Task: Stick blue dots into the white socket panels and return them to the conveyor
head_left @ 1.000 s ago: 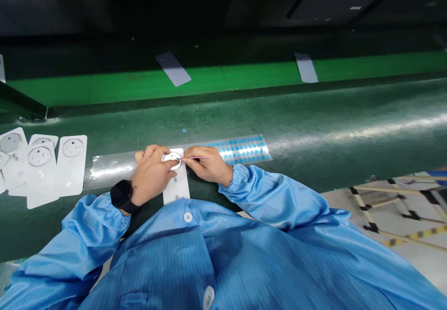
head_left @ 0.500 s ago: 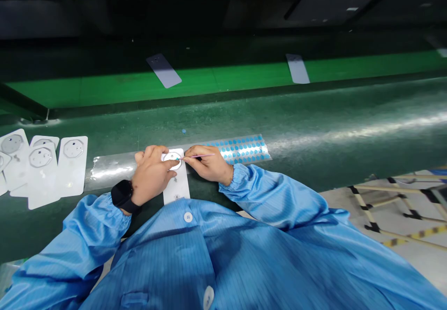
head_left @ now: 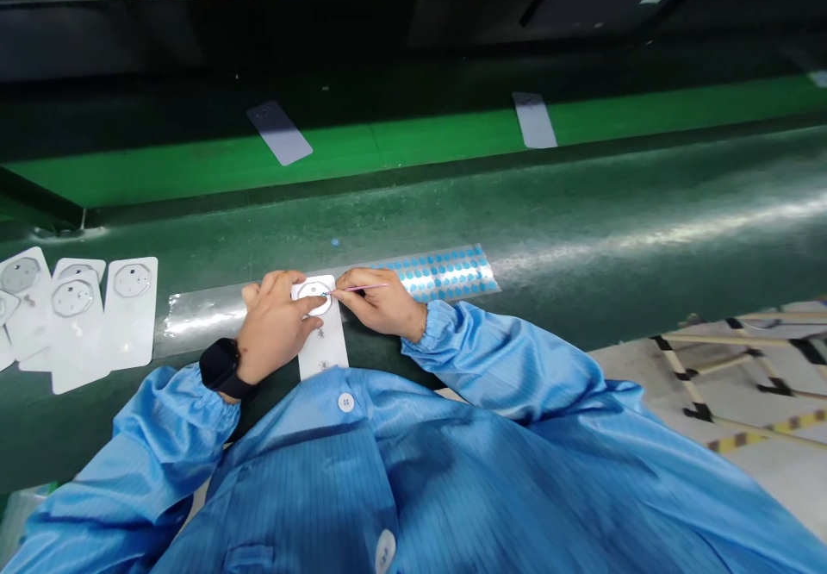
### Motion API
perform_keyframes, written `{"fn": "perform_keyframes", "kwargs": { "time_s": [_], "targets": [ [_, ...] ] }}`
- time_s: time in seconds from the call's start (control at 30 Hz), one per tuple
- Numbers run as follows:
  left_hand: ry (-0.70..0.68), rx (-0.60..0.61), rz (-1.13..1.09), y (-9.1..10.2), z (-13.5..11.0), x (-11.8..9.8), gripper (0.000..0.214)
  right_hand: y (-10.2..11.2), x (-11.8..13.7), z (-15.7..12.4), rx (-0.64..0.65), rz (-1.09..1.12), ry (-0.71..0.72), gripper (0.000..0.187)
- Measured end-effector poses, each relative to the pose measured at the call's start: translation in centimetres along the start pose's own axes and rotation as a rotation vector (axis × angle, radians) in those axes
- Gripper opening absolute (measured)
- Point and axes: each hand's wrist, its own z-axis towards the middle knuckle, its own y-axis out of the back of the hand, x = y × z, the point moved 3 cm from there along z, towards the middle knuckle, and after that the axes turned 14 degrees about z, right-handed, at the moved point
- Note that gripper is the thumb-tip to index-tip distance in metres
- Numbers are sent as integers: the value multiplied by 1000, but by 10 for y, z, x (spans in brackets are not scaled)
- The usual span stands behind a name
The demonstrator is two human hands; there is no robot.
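Note:
A white card (head_left: 321, 341) with a round ring at its top lies on the dark green bench in front of me. My left hand (head_left: 275, 328), with a black watch on the wrist, rests curled on the card's upper left and holds it down. My right hand (head_left: 378, 302) pinches a thin pink stick (head_left: 362, 288), its tip touching the ring's right edge. Just right of that hand lies a clear strip (head_left: 445, 271) covered with several small blue round stickers.
Several white cards with round rings (head_left: 74, 315) lie in a loose pile at the left. Two grey-white cards (head_left: 279, 132) (head_left: 533, 119) sit on the bright green conveyor belt behind. A single blue dot (head_left: 334, 242) lies on the bench. Floor with striped tape is at right.
The hands stay as they were on the card and stick. The two cards on the green belt have shifted left in view.

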Motion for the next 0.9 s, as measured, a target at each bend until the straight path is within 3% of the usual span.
{"fn": "perform_keyframes", "kwargs": {
  "time_s": [0.47,0.6,0.77,0.9],
  "targets": [
    [-2,-36,-9,-1,0,0,25,-1,0,0,-1,4,4,18],
    [-4,-54,-7,-3,0,1,27,-1,-2,1,11,9,-86,17],
    [-9,-52,-27,-4,-1,1,27,2,-5,3,-83,110,-225,15],
    [1,-48,-34,-3,-1,1,26,2,-4,4,-77,81,-258,14]
  ]
}}
